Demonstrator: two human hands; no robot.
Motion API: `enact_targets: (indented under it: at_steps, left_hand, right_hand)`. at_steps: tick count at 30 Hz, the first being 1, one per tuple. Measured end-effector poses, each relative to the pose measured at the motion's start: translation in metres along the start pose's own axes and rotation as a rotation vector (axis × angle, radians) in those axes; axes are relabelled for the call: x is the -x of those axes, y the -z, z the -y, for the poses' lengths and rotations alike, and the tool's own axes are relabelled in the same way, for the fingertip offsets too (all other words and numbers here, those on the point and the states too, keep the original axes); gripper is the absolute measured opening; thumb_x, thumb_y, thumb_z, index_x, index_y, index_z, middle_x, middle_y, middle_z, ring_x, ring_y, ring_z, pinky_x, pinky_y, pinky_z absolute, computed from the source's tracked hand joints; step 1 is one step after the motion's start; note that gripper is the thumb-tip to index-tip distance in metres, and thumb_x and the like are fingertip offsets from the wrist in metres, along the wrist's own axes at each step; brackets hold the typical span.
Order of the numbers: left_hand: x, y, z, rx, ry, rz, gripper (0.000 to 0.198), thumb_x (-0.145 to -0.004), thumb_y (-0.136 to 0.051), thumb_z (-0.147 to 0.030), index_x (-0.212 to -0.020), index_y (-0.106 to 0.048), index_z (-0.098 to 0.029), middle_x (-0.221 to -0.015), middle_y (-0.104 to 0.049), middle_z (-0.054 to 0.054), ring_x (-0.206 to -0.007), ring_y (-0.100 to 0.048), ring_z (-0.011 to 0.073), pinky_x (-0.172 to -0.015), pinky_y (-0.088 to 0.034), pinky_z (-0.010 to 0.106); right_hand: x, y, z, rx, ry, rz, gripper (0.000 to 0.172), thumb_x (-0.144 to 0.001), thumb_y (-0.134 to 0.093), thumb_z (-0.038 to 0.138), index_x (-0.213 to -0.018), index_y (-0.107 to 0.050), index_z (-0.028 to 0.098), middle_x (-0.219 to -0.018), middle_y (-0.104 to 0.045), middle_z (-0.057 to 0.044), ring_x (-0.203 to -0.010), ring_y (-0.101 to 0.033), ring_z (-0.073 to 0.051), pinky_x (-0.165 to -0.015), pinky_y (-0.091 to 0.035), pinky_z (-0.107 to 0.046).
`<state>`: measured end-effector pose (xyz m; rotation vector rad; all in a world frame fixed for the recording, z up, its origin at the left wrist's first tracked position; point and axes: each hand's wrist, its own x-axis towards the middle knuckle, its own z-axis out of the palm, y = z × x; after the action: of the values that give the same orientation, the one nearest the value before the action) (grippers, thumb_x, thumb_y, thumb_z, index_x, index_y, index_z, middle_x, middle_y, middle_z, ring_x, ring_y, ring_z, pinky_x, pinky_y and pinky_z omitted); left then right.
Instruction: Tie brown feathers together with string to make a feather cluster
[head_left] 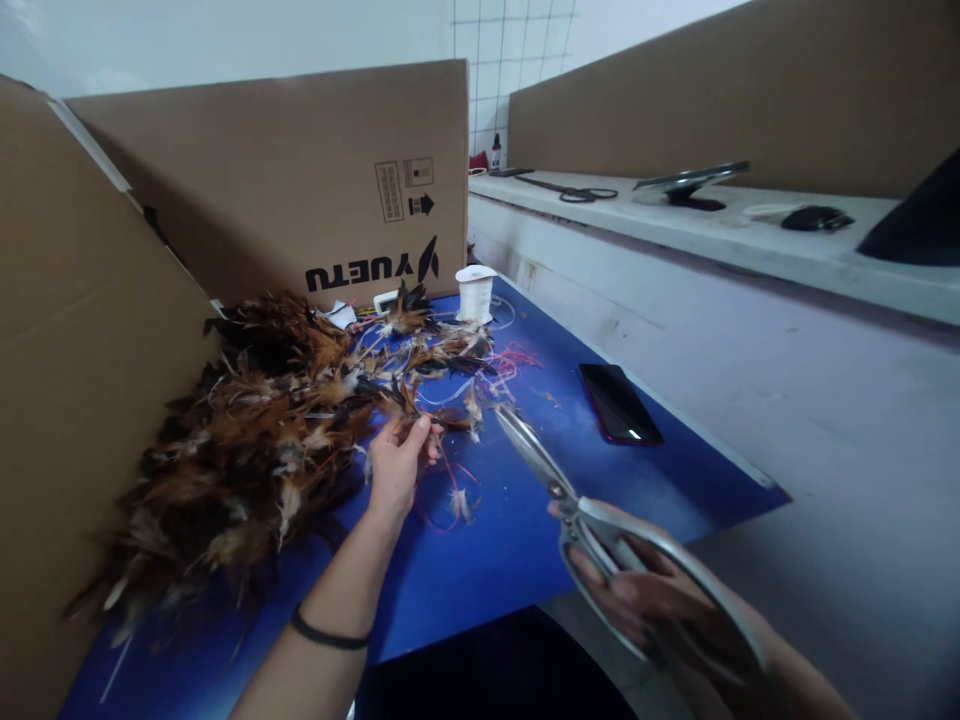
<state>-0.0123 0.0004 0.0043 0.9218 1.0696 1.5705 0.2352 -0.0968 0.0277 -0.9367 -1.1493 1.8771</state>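
Note:
My left hand (397,465) is closed in a pinch at the edge of the feather heap, and a thin red thread (448,462) hangs down from its fingers. Brown and white feathers (474,412) lie around the fingertips; whether they are gripped too is hard to see. My right hand (637,595) is wrapped through the handles of large metal scissors (544,465). Their blades look closed and point up and left, just right of the left hand. A small feather tuft (460,503) lies below, beside the thread.
A big feather pile (232,455) covers the left of the blue table (517,570). Behind stand a white spool (475,297) and a cardboard box (262,180). A phone (620,403) lies at right. Black scissors (585,193) rest on the white ledge (540,200).

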Motion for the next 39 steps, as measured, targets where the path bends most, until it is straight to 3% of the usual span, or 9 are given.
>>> enact_targets:
  at_steps: [3,7,11,17,27,34,39]
  left_hand:
    - [0.000,-0.001,-0.002,-0.004,-0.010,-0.022,0.033,-0.068,-0.071,-0.037,-0.086,-0.060,-0.011,-0.073,-0.068,0.006,-0.046,-0.052,0.0074,-0.043,-0.042,0.020]
    - [0.001,-0.001,-0.005,0.010,-0.017,-0.037,0.031,-0.067,-0.071,-0.036,-0.083,-0.061,-0.012,-0.073,-0.069,0.005,-0.048,-0.054,0.0082,-0.043,-0.042,0.019]
    - [0.001,-0.002,-0.005,0.015,-0.035,-0.070,0.029,-0.067,-0.072,-0.036,-0.081,-0.061,-0.013,-0.073,-0.069,0.005,-0.050,-0.056,0.0095,-0.044,-0.043,0.020]
    - [0.000,-0.002,-0.005,0.004,-0.062,-0.119,0.027,-0.067,-0.072,-0.034,-0.082,-0.063,-0.014,-0.073,-0.069,0.004,-0.060,-0.062,0.0132,-0.049,-0.046,0.021]
    - [-0.002,-0.001,0.004,-0.052,-0.148,-0.221,0.027,-0.063,-0.074,-0.033,-0.076,-0.064,-0.011,-0.070,-0.068,0.005,-0.061,-0.062,0.0139,-0.053,-0.049,0.023]
    - [-0.005,0.003,0.008,-0.132,-0.205,-0.214,0.027,-0.066,-0.072,-0.033,-0.079,-0.066,-0.011,-0.070,-0.067,0.005,-0.063,-0.062,0.0136,-0.059,-0.052,0.025]
    - [-0.005,0.004,0.009,-0.202,-0.220,-0.238,0.026,-0.067,-0.072,-0.034,-0.079,-0.066,-0.011,-0.070,-0.068,0.004,-0.063,-0.064,0.0148,-0.062,-0.053,0.027]
  right_hand:
    - [-0.010,-0.019,-0.015,-0.083,-0.026,0.109,0.042,-0.070,-0.069,0.035,-0.106,-0.050,0.023,-0.065,-0.049,0.002,-0.045,-0.042,-0.008,-0.042,-0.031,-0.021]
    - [-0.021,-0.034,-0.034,-0.233,-0.043,0.138,0.030,-0.077,-0.065,0.037,-0.095,-0.047,0.022,-0.066,-0.047,0.003,-0.044,-0.037,-0.004,-0.040,-0.028,-0.017]
    - [-0.026,-0.046,-0.046,-0.419,-0.082,0.158,0.037,-0.079,-0.060,0.050,-0.101,-0.045,0.024,-0.071,-0.047,0.002,-0.049,-0.036,-0.005,-0.041,-0.029,-0.016]
    - [-0.030,-0.060,-0.049,-0.553,-0.125,0.239,0.052,-0.077,-0.054,0.062,-0.109,-0.047,0.022,-0.078,-0.047,0.000,-0.056,-0.040,-0.006,-0.056,-0.038,-0.023]
    - [-0.048,-0.071,-0.050,-0.613,-0.107,0.188,0.043,-0.083,-0.046,0.061,-0.089,-0.047,0.019,-0.075,-0.046,0.000,-0.054,-0.038,-0.007,-0.056,-0.036,-0.025]
    - [-0.056,-0.078,-0.054,-0.561,-0.040,0.117,0.042,-0.081,-0.053,0.056,-0.102,-0.043,0.021,-0.075,-0.048,0.001,-0.054,-0.041,-0.007,-0.055,-0.038,-0.026]
    - [-0.060,-0.077,-0.055,-0.426,0.065,0.085,0.041,-0.080,-0.057,0.054,-0.100,-0.043,0.021,-0.075,-0.047,0.002,-0.053,-0.042,-0.006,-0.053,-0.038,-0.025]
